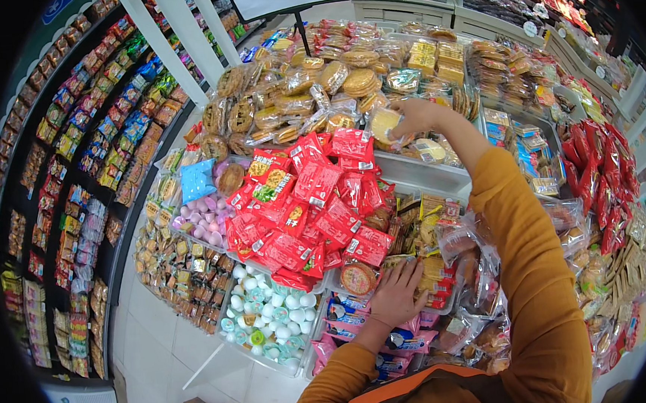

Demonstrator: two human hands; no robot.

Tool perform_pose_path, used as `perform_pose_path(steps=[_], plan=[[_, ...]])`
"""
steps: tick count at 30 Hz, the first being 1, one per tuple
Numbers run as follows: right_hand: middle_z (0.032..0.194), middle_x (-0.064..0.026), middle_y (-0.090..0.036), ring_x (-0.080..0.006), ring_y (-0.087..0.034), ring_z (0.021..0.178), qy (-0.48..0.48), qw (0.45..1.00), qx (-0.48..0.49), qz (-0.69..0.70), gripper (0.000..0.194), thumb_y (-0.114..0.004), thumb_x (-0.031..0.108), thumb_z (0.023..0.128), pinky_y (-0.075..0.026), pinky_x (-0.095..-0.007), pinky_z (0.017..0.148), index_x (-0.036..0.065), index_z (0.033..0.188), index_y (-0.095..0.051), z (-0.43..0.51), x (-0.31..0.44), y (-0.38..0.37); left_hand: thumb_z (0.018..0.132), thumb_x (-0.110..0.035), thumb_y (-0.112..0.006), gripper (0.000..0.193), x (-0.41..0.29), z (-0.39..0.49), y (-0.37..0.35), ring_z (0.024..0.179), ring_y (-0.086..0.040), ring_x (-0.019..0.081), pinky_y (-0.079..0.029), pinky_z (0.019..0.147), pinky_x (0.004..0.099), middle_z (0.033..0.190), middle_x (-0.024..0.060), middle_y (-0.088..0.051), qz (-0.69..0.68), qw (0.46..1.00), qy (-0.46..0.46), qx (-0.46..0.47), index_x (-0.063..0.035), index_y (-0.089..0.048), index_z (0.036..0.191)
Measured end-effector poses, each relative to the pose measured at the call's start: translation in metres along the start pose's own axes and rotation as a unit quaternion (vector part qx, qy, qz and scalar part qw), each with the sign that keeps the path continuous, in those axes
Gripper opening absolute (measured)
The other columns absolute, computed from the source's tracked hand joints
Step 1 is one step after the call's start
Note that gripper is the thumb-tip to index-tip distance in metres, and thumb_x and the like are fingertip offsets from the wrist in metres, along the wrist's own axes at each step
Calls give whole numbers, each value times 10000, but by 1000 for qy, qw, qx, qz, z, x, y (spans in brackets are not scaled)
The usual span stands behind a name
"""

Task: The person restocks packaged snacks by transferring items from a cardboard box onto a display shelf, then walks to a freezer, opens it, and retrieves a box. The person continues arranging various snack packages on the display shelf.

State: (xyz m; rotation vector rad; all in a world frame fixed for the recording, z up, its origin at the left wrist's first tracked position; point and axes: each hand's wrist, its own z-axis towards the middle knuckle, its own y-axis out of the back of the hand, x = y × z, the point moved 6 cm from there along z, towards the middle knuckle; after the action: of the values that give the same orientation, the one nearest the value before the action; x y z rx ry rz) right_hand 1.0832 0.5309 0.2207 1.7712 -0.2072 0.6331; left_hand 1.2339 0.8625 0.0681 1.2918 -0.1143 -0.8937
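Note:
My right hand [411, 118] reaches to the far side of the display and grips a clear-wrapped pale round biscuit pack [385, 125] by its right edge. Nearer to me, my left hand [399, 293] rests with spread fingers on wrapped biscuits [436, 278] in a clear tray; whether it grips any cannot be told. Left of my hands lies a heap of red snack packets [316, 182]. Wrapped golden round biscuits [361, 82] are piled beyond them. Pink and blue packets [406, 340] fill a bin just under my left wrist.
White and teal wrapped sweets [275, 317] fill a bin at the near left. Black store shelves [114, 227] of snacks curve along the left. A sign on a black post [301, 32] stands at the back. Red packets [602, 182] are heaped at the right.

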Motion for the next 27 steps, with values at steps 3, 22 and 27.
perform_pose_path(steps=[3,22,27], plan=[[1239,-241,-710,-306,-711,1081,-19,1000,15,9,958,-881,432,680,-556,-387,946,-75,1428,-562,-15,3,26,946,-449,-614,665,0,-1,-2,1362,-533,323,-428,1135,503,1464,125,-585,-3,1000,-1,-4,-73,-530,1489],[1158,-80,-699,-141,-685,918,-109,917,25,384,783,-892,363,845,-565,-274,728,-54,1410,-545,-76,-71,4,944,-427,-622,637,1,-2,-6,1376,-521,318,-422,1141,500,1461,126,-589,0,1000,5,9,-66,-554,1464],[1335,-126,-634,-195,-642,1124,-164,904,77,387,950,-921,397,806,-555,-351,873,-83,1478,-452,-83,-101,-19,944,-428,-622,639,0,0,-5,1377,-517,324,-423,1139,516,1466,118,-586,-4,1000,1,2,-68,-550,1467]])
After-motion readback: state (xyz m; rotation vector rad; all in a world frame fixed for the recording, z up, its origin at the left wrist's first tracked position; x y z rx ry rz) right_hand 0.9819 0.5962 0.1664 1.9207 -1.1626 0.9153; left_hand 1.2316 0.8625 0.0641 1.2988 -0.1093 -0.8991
